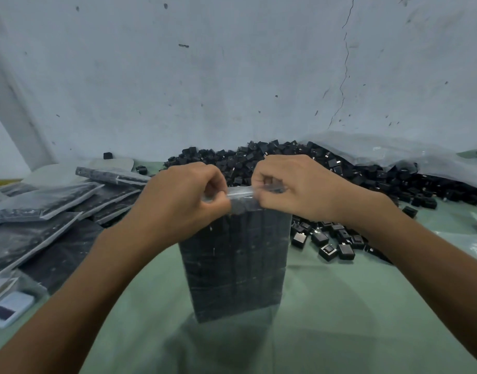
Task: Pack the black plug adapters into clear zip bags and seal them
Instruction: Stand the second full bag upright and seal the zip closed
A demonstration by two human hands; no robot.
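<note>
Current step, as judged: closing of the zip strip (240, 192) along the top of a clear zip bag (259, 233) packed full with black plug adapters (226, 287) in tight rows. Bag position: upright at the middle of the surface (340, 306), base down on the green covering, directly in front of the loose adapter heap (259, 160). Left hand (178, 195): fingers (214, 186) curled, pinching the strip at its left end. Right hand (296, 187): fingers (261, 182) curled, pinching the strip toward its right end, with a short stretch of strip exposed between the two hands. Length of seal engaged: cannot be told, owing to blur and cover by the hands. Fault 1: partial seal. Cause: tracks misaligned under the pinch, or a section skipped between the hands. Remedy: run the pinch along the full width. Fault 2: fouled strip. Cause: top row of adapters close beneath the mouth, pushing the film apart. Fault 3: toppling. Cause: tall, narrow stance, steadied only from the top; sideways pull at the strip likely to tip the bag toward the loose adapters just beside its right flank. Fault 4: split film or popped seal. Cause: hard corners of the contents under excess squeeze. Also present: filled bags (43, 211) stacked at left, apart from the work; a large clear sheet (393, 155) over the heap's right side.
</note>
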